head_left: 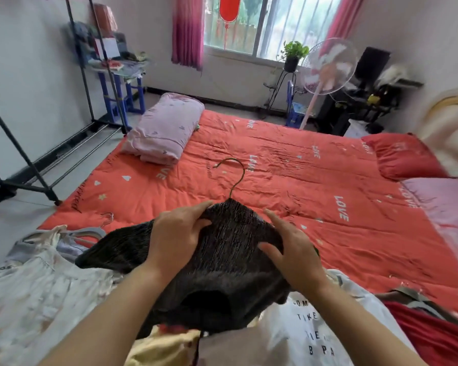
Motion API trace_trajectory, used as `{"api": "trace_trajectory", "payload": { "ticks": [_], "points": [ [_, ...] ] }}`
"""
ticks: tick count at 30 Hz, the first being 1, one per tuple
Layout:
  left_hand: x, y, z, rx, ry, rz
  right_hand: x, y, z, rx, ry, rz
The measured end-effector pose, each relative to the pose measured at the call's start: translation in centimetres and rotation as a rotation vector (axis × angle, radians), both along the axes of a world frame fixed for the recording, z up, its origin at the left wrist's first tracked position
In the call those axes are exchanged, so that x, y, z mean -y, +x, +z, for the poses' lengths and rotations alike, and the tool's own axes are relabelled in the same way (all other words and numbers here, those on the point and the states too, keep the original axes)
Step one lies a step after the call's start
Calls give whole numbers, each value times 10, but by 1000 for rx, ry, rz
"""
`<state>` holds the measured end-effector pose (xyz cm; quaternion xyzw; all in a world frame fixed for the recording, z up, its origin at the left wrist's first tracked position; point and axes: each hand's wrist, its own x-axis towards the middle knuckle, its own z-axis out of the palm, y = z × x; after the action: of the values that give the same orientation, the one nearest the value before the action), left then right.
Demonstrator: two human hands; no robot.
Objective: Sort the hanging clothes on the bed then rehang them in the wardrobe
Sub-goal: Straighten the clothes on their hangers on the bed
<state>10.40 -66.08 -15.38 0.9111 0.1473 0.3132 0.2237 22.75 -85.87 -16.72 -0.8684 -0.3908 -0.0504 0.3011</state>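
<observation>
Bed [288, 159], red LOVE quilt, fills mid-frame; far and right parts bare, so plenty of laying-out room there. Folded pink quilt [164, 128] sits at far left corner, red pillow [405, 154] and pink pillow [444, 212] along right edge.

Wardrobe rack [90, 75], open metal frame, stands left of bed across a strip of floor; its lower rails look bare, top rail mostly out of frame.

Near edge is crowded: white garment [37, 299] near left with grey hangers [90, 233] on it, white printed tee [315, 326] near centre, red garment [434, 339] near right.

Task item in hand: dark ribbed knit top [222, 260] on a wire hanger [234, 178], held over the near pile, hook pointing far toward the bare quilt.

Left hand [177, 239] grip closed, pinching the left shoulder of the knit. Right hand [291, 249] fingers bent onto the right shoulder; pressing or gripping, cannot tell. Likely squaring the knit on the hanger so it doesn't slip.

Risk: hook could snag the quilt.
</observation>
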Motion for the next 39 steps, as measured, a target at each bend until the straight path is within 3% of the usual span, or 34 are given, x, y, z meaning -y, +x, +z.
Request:
{"api": "trace_trajectory", "payload": {
  "ticks": [3, 8, 14, 18, 27, 32, 39],
  "points": [
    [22, 11, 27, 36, -20, -57, 31, 3, 6, 265, -47, -21],
    [68, 34, 53, 58, -7, -166, 88, 12, 32, 407, 44, -98],
    [143, 68, 62, 49, 41, -311, 186, 19, 56, 307, 30, -164],
    [194, 93, 59, 12, -31, -382, 242, 13, 62, 253, 2, -203],
    [341, 139, 45, -90, -51, -682, 403, 7, 61, 310, -202, -381],
    [415, 165, -2, -438, 307, -726, 517, 29, 34, 183, -273, -391],
    [554, 224, -85, -651, 32, -737, 659, 125, -31, -18, -439, -338]
  ]
}}
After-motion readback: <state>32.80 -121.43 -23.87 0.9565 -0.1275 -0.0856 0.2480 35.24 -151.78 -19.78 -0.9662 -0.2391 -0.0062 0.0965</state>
